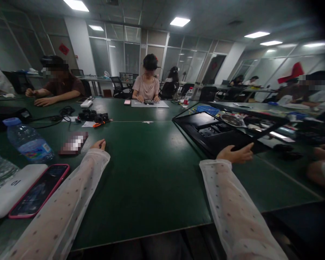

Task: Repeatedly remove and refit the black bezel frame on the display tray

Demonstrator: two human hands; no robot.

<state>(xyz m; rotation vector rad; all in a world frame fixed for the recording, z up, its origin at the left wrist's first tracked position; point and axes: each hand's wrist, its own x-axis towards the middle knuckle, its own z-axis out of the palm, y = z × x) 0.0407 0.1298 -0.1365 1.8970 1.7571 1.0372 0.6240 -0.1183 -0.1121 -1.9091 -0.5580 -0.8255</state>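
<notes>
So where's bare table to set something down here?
Widest bare patch: green table between left hand and right hand, back to the centre seam. Crowded at left: phone, power bank, water bottle. At right the black chassis, held by the right hand, takes the room.

Sleeves (233, 202) are dotted white, laptop (206, 131) black, table (151, 162) green.

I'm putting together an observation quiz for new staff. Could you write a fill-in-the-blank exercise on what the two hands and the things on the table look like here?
1. The right hand grips the near edge of a ____ casing.
2. The left hand rests on the ____ table.
3. The phone beside the white power bank has a ____ case.
4. The water bottle has a ____ cap.

Missing words: black; green; pink; blue.
</notes>
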